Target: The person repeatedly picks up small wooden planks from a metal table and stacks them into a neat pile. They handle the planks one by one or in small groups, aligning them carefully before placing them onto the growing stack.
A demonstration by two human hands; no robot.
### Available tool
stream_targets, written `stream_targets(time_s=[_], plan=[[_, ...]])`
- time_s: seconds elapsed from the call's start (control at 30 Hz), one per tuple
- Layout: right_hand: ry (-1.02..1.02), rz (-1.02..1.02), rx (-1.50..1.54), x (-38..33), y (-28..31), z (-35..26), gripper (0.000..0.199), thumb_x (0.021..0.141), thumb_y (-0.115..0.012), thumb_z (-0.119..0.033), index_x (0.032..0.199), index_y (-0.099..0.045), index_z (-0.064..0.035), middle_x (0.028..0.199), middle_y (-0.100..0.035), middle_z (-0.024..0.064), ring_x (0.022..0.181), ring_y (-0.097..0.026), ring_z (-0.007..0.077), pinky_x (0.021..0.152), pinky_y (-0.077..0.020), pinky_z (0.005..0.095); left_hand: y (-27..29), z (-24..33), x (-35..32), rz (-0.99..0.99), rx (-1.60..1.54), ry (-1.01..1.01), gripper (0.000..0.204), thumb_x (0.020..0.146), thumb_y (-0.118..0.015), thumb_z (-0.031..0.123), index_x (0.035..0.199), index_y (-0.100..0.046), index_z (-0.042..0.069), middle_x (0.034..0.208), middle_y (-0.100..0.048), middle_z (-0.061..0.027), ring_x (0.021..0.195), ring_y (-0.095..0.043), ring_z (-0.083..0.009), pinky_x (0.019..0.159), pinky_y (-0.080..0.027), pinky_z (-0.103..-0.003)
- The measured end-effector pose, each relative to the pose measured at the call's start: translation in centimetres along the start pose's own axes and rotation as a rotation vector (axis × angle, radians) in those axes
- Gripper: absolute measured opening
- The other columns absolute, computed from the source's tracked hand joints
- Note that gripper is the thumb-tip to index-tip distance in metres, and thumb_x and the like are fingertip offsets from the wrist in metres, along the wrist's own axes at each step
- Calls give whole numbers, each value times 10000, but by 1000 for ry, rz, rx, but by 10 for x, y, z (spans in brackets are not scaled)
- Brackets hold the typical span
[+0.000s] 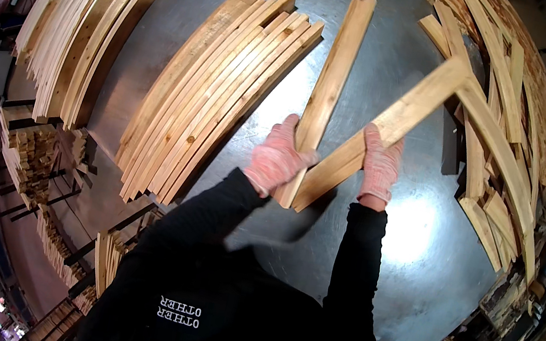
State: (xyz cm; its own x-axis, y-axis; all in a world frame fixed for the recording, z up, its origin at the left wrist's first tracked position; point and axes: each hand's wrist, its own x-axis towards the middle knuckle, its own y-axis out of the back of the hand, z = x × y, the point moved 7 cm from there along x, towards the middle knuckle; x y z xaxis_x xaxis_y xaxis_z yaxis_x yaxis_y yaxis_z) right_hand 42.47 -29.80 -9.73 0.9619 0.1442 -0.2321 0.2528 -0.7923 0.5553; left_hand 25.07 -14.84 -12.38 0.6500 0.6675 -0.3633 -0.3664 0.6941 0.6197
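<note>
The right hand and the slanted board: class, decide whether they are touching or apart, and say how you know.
Touching: the head view shows the right hand gripping the slanted board, its thumb over the upper face.

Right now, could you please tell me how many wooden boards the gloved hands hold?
2: one wooden board in the left hand, one slanted board in the right hand.

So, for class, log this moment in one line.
left hand: holding one board; right hand: holding another board; table: board rows at left
</note>
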Motion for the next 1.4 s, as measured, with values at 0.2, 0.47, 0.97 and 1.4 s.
stream_targets(time_s=[0.2, 0.47, 0.97, 1.4], plan=[[-9, -225, -14, 33, -12, 36, 702, 887, -717, -413, 1358, -529, 72, 1188, -669, 275, 1126, -648, 386, 970, -498, 414, -30, 5, 8, -194, -111, 171, 969, 769, -813, 333, 1489, -274, -29, 1257, -597, -273, 1160, -608, -398, 994, -484, -424], [539, 144, -1123, 163, 143, -72, 481, 918, -621, -308, 1329, -593, -61, 1122, -685, 215, 1043, -651, 417, 907, -508, 495, -25, -39, 12, -320, -492, 138, 566, 861, -797, 272, 1297, -592, -25, 1043, -712, -81, 938, -657, -166, 871, -526, -319], [291, -62, -785, 32, 39, 60, 1097, 766, -822, -443, 1612, -182, -161, 1531, -331, 326, 1350, -448, 476, 1094, -432, 483, -25, -45, -26, -74, -451, 83, 641, 896, -603, 109, 1508, -414, 136, 1156, -630, -215, 1057, -651, -318, 895, -534, -416], [-271, -606, 893, -70, -15, 76, 760, 886, -699, -139, 1535, -307, -83, 1123, -622, 172, 1014, -663, 290, 938, -569, 401, 21, -32, -54, -206, 266, 137, 868, 845, -662, 255, 1579, -243, 58, 1239, -571, -243, 1150, -576, -410, 984, -476, -473]])
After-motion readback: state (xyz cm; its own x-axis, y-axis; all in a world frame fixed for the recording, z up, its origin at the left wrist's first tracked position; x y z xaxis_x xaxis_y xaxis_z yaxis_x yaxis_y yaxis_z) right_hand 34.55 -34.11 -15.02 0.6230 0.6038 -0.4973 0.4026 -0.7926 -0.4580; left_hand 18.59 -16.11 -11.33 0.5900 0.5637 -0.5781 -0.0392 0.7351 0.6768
